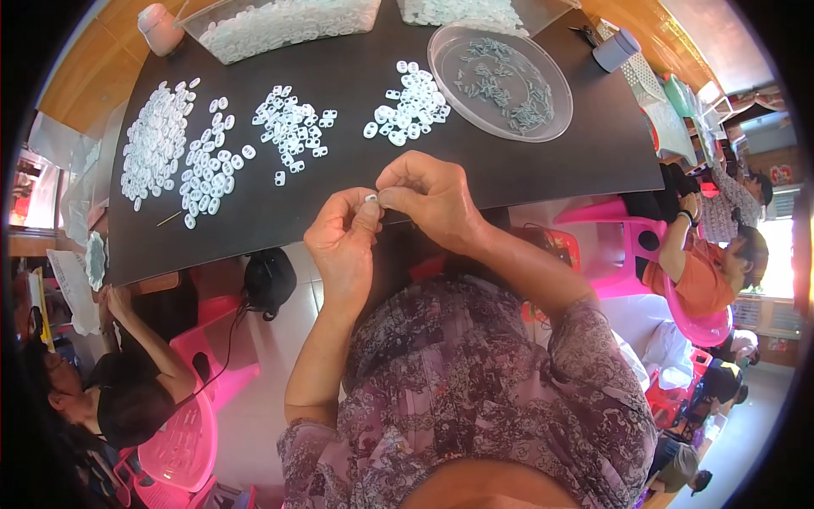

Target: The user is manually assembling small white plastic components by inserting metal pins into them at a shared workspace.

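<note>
My left hand (343, 233) pinches a small white plastic piece (371, 198) between thumb and fingertips, just off the table's near edge. My right hand (432, 193) is closed in a pinch right beside it, its fingertips meeting the piece; whatever they grip is hidden. Beyond my hands lie a small pile of white oval pieces (413, 106) and a pile of white pieces with square-looking openings (292, 123). Farther right stands a round clear tray (561, 106) holding many small grey-green pins (530, 110).
More white ovals lie in a loose group (208, 174) and a dense heap (157, 140) on the dark table (339, 178). Filled clear bins (284, 34) stand at the back, a lidded jar (616, 51) at the right. People sit on both sides, near pink chairs (182, 441).
</note>
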`<state>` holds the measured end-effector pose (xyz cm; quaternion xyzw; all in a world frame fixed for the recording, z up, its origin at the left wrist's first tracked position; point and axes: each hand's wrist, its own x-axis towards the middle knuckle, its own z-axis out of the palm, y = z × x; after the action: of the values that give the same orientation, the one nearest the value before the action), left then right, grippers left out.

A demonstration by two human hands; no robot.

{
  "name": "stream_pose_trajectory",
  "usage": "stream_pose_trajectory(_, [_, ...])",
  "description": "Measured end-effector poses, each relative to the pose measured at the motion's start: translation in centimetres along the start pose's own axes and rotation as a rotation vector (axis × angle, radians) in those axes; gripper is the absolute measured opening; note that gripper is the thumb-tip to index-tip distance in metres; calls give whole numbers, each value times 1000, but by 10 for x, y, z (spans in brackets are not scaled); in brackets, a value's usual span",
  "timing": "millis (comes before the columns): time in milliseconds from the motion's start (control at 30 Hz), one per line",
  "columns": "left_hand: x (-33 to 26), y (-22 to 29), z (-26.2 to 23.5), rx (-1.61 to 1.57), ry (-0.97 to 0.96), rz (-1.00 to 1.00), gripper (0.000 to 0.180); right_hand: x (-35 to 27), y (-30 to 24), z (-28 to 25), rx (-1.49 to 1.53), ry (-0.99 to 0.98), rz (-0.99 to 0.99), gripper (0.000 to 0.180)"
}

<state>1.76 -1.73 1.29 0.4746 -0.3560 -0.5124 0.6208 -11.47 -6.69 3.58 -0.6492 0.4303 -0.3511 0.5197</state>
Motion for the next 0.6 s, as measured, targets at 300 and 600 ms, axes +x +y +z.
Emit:
stream_pose_trajectory(300, [1, -3, -7, -83, 61, 27, 7, 2, 5, 12, -74, 44, -145, 11])
stream_pose_trajectory(600, [1, -1, -9, -81, 57, 7, 8, 2, 8, 13, -118, 31, -136, 9])
